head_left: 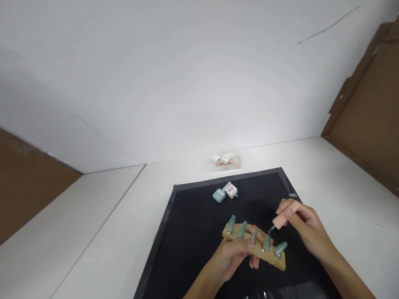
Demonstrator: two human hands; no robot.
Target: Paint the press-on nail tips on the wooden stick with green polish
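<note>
My left hand (232, 255) is wrapped round a wooden nail stand (258, 251) above the black mat, tilted down to the right. Several green false nails (231, 224) stand in a row along it on small silvery bases. Between the fingers of my right hand (301, 220) is a nail polish brush (281, 220) with a peach-coloured cap. Its dark green tip is at the upper end of the false nail second from the right; whether it touches cannot be told. Farther back on the mat lie a teal nail polish bottle (219, 195) and a white bottle (231, 190) with a purple mark.
A clear plastic box (209, 166) with white and peach-coloured pieces stands behind the black mat (190, 216), near the white wall. The mat lies on a white table (124, 232). Brown cardboard panels (368, 108) rise on both sides.
</note>
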